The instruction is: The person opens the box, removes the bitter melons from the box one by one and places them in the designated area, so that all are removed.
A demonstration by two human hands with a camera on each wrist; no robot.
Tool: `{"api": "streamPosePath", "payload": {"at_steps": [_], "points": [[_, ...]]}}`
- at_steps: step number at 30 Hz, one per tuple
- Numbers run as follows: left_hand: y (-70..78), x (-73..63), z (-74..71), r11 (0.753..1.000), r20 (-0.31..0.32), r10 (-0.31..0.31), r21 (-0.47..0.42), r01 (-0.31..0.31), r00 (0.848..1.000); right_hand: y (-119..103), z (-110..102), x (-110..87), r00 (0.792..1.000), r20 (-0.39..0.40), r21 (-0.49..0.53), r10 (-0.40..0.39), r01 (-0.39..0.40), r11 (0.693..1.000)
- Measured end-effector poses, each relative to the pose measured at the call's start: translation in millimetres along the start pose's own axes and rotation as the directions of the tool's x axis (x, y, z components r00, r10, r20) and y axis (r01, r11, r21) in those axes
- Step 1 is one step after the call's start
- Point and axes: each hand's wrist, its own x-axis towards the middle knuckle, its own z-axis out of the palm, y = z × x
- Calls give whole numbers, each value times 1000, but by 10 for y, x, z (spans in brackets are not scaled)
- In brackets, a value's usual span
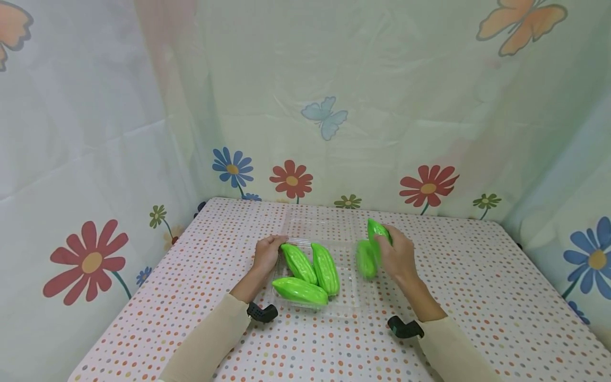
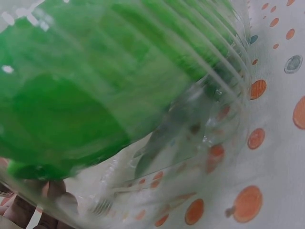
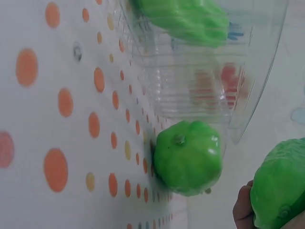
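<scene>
A clear plastic clamshell container (image 1: 348,289) sits on the table with its lid (image 1: 320,225) folded back. Three green bitter melons (image 1: 326,269) lie inside it. My left hand (image 1: 267,253) grips the container's left edge; its fingertips (image 2: 56,202) show through the clear wall in the left wrist view. To the right of the container, my right hand (image 1: 400,252) holds another bitter melon (image 1: 377,229) up off the table. Just below and left of that one, a further bitter melon (image 3: 188,158) lies on the tabletop beside the container wall.
The table wears a white cover (image 1: 458,276) with coloured dots. A hanging cloth (image 1: 382,106) printed with flowers and butterflies encloses the back and both sides. A small black device (image 1: 406,328) sits at each wrist.
</scene>
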Motion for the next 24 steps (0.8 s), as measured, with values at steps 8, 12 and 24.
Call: {"api": "streamPosePath", "payload": {"at_steps": [8, 12, 24], "points": [[20, -11, -5, 999, -15, 0, 49, 1, 1000, 123, -6, 36, 992, 26, -39, 127, -126, 991], [19, -13, -5, 999, -8, 9, 35, -9, 1000, 158, -32, 63, 990, -2, -29, 140, -140, 990], [-4, -8, -5, 1000, 6, -1, 2, 1, 1000, 278, -37, 72, 978, 49, -52, 202, -200, 979]]}}
